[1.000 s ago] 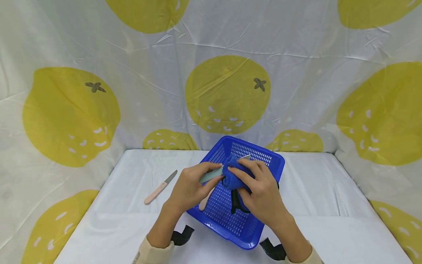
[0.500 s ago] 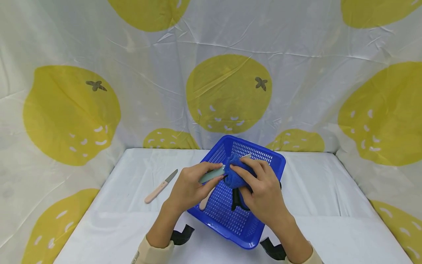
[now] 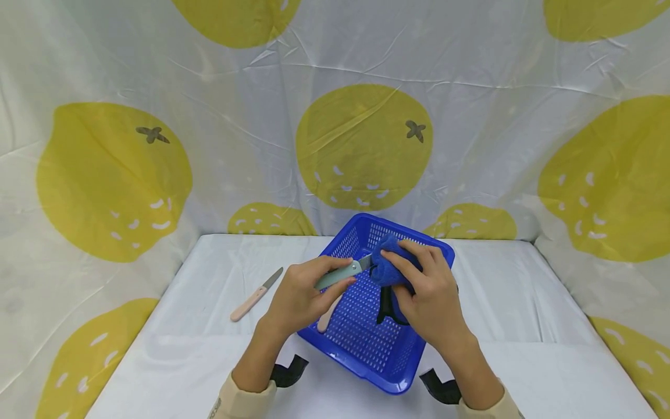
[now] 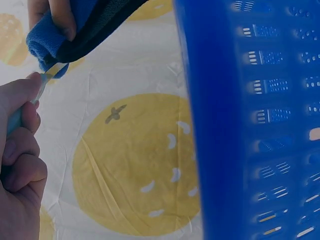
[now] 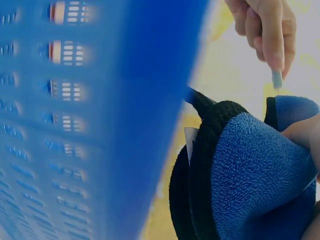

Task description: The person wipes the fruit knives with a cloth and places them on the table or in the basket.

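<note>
My left hand grips the pale green handle of a knife, its blade pointing right. Most of that blade is hidden inside a folded blue cloth; a short stretch by the handle shows bare. My right hand pinches the cloth around the blade, fingers on top and thumb below. In the right wrist view the cloth looks fluffy with a black border and a small white label. Both hands are above a blue plastic basket. Inside the basket lies a pink-handled utensil, its far end hidden by my left hand.
A knife with a pink handle lies on the white-covered table, left of the basket. A white curtain printed with yellow lemons hangs behind and at both sides.
My right hand and the cloth have slid right and slightly up along the blade, so the metal near the handle now shows. My left hand has barely moved.
</note>
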A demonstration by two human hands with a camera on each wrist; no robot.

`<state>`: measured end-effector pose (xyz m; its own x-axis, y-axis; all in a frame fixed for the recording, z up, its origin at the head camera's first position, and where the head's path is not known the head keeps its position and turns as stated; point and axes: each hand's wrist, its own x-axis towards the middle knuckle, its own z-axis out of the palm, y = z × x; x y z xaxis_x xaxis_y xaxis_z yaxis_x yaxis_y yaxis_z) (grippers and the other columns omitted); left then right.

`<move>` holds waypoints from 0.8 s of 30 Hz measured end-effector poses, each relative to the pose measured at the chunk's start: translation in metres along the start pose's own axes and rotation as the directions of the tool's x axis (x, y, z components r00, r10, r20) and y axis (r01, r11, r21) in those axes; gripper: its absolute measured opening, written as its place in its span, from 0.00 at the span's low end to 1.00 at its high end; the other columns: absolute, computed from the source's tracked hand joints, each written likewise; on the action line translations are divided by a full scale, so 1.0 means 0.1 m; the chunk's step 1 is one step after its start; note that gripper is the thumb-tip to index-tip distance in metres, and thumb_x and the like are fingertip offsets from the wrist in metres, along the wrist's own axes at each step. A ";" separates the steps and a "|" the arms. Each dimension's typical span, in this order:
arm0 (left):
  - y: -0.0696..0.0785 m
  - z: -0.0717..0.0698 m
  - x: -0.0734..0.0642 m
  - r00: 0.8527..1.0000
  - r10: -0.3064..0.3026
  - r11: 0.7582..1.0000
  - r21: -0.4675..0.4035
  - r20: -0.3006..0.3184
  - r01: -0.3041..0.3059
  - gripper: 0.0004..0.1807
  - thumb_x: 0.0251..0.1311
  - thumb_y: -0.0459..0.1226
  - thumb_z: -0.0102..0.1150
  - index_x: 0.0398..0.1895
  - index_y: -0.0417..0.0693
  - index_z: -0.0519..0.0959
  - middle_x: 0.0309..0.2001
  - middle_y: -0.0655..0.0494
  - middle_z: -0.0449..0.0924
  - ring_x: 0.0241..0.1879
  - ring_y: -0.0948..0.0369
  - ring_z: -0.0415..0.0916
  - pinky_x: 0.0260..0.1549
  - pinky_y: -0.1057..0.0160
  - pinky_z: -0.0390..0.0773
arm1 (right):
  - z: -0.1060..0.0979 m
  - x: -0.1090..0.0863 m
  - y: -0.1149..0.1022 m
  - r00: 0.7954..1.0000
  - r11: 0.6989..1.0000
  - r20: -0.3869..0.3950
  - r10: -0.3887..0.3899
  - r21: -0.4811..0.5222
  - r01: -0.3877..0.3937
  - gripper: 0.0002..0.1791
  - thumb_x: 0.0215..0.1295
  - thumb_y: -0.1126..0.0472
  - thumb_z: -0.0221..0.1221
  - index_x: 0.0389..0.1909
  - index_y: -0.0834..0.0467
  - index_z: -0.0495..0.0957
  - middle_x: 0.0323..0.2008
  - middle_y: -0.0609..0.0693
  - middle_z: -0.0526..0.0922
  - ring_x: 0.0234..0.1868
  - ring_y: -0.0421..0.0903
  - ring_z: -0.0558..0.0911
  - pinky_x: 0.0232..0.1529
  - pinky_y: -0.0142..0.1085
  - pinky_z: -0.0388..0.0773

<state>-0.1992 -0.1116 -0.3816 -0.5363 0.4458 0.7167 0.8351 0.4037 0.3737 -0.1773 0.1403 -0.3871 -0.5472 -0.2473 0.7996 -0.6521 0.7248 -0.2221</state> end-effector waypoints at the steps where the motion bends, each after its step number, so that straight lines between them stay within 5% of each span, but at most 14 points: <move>1: 0.00 0.00 0.00 1.000 -0.003 1.000 -0.003 0.001 0.003 0.19 0.59 0.34 0.74 0.54 0.43 0.84 0.46 0.51 0.90 0.41 0.60 0.89 0.41 0.69 0.86 | -0.01 0.00 0.02 1.000 1.000 -0.006 0.009 -0.001 -0.009 0.24 0.57 0.71 0.67 0.56 0.54 0.86 0.60 0.61 0.80 0.57 0.62 0.76 0.53 0.58 0.81; 15: -0.04 -0.06 -0.01 0.999 -0.036 0.999 -0.015 0.027 0.037 0.19 0.59 0.35 0.74 0.54 0.45 0.84 0.48 0.52 0.90 0.42 0.61 0.89 0.42 0.70 0.86 | -0.20 0.02 0.28 0.990 0.993 -0.077 0.117 -0.020 -0.119 0.22 0.60 0.71 0.64 0.56 0.57 0.85 0.62 0.61 0.78 0.59 0.62 0.75 0.59 0.58 0.78; 24: -0.06 -0.04 -0.01 0.998 -0.064 0.998 0.013 0.024 0.063 0.18 0.61 0.36 0.73 0.54 0.45 0.85 0.49 0.53 0.90 0.43 0.60 0.89 0.42 0.69 0.86 | -0.11 0.02 0.10 0.994 0.997 -0.094 0.046 0.059 -0.041 0.25 0.57 0.74 0.66 0.56 0.54 0.86 0.61 0.60 0.78 0.60 0.61 0.75 0.56 0.56 0.80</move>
<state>-0.2032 -0.1172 -0.3822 -0.5913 0.4383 0.6770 0.7976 0.4419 0.4106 -0.1788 0.1547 -0.3817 -0.5249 -0.1516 0.8375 -0.6589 0.6952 -0.2872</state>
